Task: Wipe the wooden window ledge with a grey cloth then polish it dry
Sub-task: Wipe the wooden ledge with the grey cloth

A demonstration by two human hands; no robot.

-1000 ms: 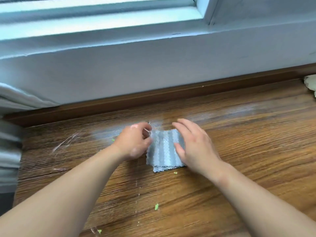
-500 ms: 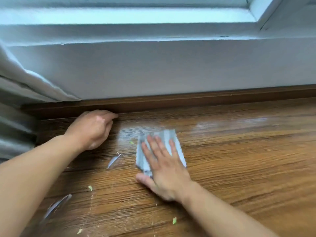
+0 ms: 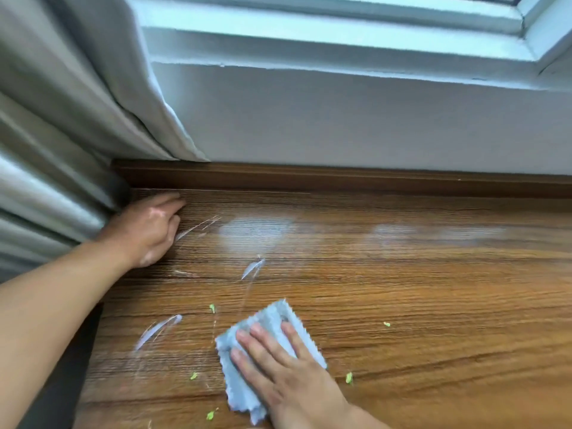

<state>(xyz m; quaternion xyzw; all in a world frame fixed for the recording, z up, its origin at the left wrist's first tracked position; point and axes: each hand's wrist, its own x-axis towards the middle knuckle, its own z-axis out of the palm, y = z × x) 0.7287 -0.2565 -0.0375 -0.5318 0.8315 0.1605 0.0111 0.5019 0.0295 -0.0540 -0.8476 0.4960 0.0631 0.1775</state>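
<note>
The grey cloth (image 3: 269, 351) lies flat on the wooden ledge (image 3: 433, 305) under the open right hand (image 3: 288, 373), now nearer the front edge than before. The left hand (image 3: 145, 230), loosely curled, holds nothing beside the curtain (image 3: 62, 119).

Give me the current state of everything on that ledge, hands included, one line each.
grey cloth: folded, flat on the ledge, pinned under the right hand.
right hand: palm down, fingers spread on the cloth.
left hand: bare, resting on the ledge by the curtain.
wooden ledge: streaked white, dotted with green specks, not yet clean.
curtain: hanging, its hem touching the ledge's back trim.
</note>
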